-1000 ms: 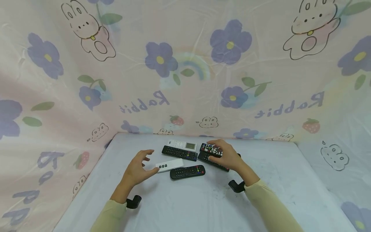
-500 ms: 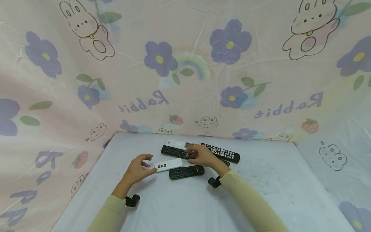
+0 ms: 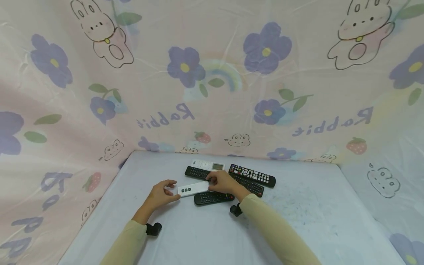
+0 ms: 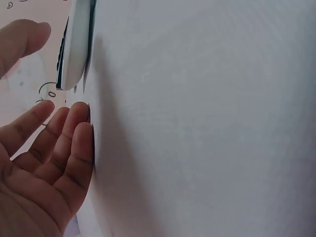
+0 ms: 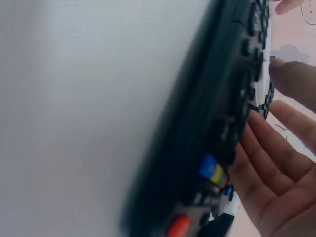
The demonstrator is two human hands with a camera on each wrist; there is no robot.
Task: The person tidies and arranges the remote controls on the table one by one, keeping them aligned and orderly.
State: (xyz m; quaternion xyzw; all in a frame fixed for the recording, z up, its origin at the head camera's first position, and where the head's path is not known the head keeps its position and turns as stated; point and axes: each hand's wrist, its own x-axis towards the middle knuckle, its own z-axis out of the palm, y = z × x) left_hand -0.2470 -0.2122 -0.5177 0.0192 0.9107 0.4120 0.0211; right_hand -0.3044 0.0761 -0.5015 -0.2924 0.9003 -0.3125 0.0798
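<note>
In the head view a white remote control [image 3: 193, 188] with a few dark buttons lies between my two hands. My left hand [image 3: 159, 194] is at its left end, thumb and fingers apart and loosely bent; in the left wrist view a small gap separates the fingertips from the white remote [image 4: 78, 47]. At the remote's right end is my right hand [image 3: 222, 182], thumb and fingers spread around that end; whether they touch it cannot be told. A black remote with coloured buttons [image 3: 212, 198] lies just in front, partly under the right hand, and looms large in the right wrist view [image 5: 212, 113].
Behind lie a white remote with a small screen [image 3: 207, 165] and a black remote [image 3: 196, 172], partly hidden by the right hand. Two more black remotes [image 3: 253, 175] lie to the right. All rest on a white-covered table [image 3: 198, 235], with a patterned curtain [image 3: 212, 110] around it.
My right hand has moved left from the black remotes at the right to the white remote's right end. My left hand has stayed near the left end. The remotes lie as before.
</note>
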